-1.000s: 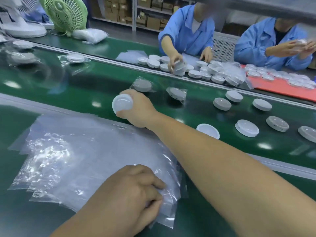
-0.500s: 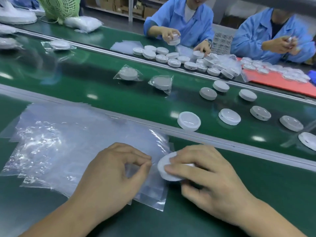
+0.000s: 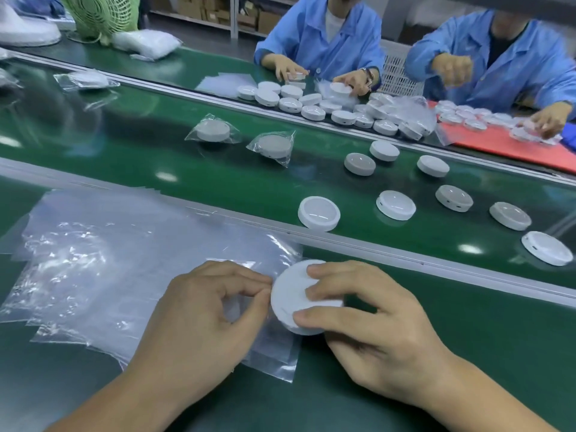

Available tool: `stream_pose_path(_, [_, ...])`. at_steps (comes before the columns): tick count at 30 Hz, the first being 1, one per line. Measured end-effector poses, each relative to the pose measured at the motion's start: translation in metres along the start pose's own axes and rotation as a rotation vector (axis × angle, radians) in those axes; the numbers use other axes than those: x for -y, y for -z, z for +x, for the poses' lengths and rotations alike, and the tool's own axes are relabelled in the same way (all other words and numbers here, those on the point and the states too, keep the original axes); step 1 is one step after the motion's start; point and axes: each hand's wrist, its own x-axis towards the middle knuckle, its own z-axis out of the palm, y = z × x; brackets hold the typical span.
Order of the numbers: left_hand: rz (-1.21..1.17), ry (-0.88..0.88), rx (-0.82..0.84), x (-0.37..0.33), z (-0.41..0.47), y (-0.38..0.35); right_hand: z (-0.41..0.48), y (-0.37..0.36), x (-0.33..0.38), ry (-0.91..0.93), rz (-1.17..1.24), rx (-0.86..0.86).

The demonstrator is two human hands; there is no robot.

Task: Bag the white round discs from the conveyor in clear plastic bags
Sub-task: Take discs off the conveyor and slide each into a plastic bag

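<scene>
Right hand point(image 3: 383, 332): holding a disc point(image 3: 291, 302); forefinger on its upper face, thumb at its lower rim, other fingers curled behind.
Disc: white, round, tilted on edge with its flat face towards the camera; held low over the worktop point(image 3: 467, 344), at the right-hand edge of the bags point(image 3: 103, 266).
Left hand point(image 3: 199, 325): thumb and forefinger pinched together on the edge of the top bag, just beside the disc's left rim; other fingers curled under; whether the bag mouth is parted cannot be told.
Bags: clear, lying in a loose fanned stack on the worktop, left of the disc; the far edge reaches the rail of the belt point(image 3: 218, 182).
Belt: green, glossy, running across the view beyond the worktop.
Loose discs point(image 3: 318, 212): several lie flat on the belt, apart from one another, to the right; the nearest lies close to the near rail.
Bagged discs point(image 3: 213, 131): two on the belt, near each other, left of the loose ones.
Far side: two workers point(image 3: 321, 35) in blue coats; a pile point(image 3: 311, 101) of discs before them; a red mat point(image 3: 514, 148) at right carrying more.
Far left: green fan point(image 3: 99, 14).
</scene>
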Motion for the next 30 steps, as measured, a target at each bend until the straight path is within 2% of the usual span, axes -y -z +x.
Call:
stream_pose_path(3, [-0.058,0.046,-0.043,0.004,0.001,0.0,-0.003,0.001,-0.002,-0.014,-0.028,0.07])
stream_pose_path(6, [-0.066,0.051,0.008,0.004,0.001,0.0,-0.005,0.001,-0.003,-0.018,-0.025,0.066])
stream_pose_path(12, [-0.081,-0.118,0.175,0.005,-0.001,0.001,-0.003,-0.001,0.001,-0.15,0.136,-0.059])
stream_pose_path(15, [0.042,-0.238,0.238,0.006,-0.001,0.002,0.0,-0.001,0.011,-0.296,0.305,-0.171])
stream_pose_path(17, [0.065,-0.304,0.148,0.003,-0.002,-0.001,0.005,-0.004,0.019,-0.427,0.45,-0.237])
stream_pose_path(19, [-0.011,-0.328,0.023,-0.006,-0.005,-0.007,0.012,-0.007,0.028,-0.555,0.621,-0.261])
stream_pose_path(22, [-0.357,-0.097,-0.15,-0.016,-0.008,-0.018,0.024,-0.007,0.034,-0.78,0.917,-0.131])
stream_pose_path(24, [-0.451,-0.013,-0.237,-0.014,-0.006,-0.024,0.033,-0.005,0.033,-0.814,0.818,-0.005])
stream_pose_path(26, [-0.436,-0.003,-0.228,-0.01,-0.002,-0.025,0.049,-0.004,0.023,-0.799,0.682,0.018])
stream_pose_path(28, [-0.282,-0.042,-0.221,-0.001,0.003,-0.02,0.069,-0.007,-0.001,-0.784,0.584,0.009])
stream_pose_path(30, [0.036,-0.16,-0.204,0.012,0.008,-0.011,0.09,-0.012,-0.039,-0.79,0.414,0.007])
